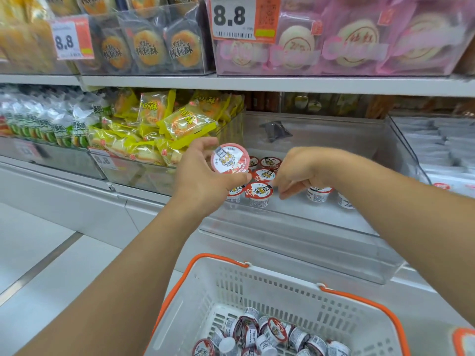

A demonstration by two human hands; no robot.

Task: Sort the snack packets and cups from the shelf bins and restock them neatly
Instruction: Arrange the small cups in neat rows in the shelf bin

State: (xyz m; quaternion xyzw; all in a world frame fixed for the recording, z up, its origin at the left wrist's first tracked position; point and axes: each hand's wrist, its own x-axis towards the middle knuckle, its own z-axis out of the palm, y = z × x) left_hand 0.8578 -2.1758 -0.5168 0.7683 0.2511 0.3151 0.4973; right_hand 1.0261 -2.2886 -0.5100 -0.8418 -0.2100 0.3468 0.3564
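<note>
My left hand (203, 173) holds a small cup with a red-and-white tiger lid (230, 158), lid facing me, above the clear shelf bin (321, 222). Several matching cups (258, 194) stand upright in rows in the bin's left front part. My right hand (298, 173) reaches into the bin, its fingers curled down beside the standing cups; whether it touches or holds one is unclear. Two more cups (319, 194) stand under my right wrist. Below, a white basket with orange handles (257, 283) holds several loose cups (272, 335).
Yellow snack packets (164, 129) fill the bin to the left, green-and-white packets (51, 124) further left. White packets (437, 142) lie in the bin on the right. The upper shelf carries bins of pastries and 8.8 price tags (232, 18). A dark wrapper (276, 131) lies at the bin's back.
</note>
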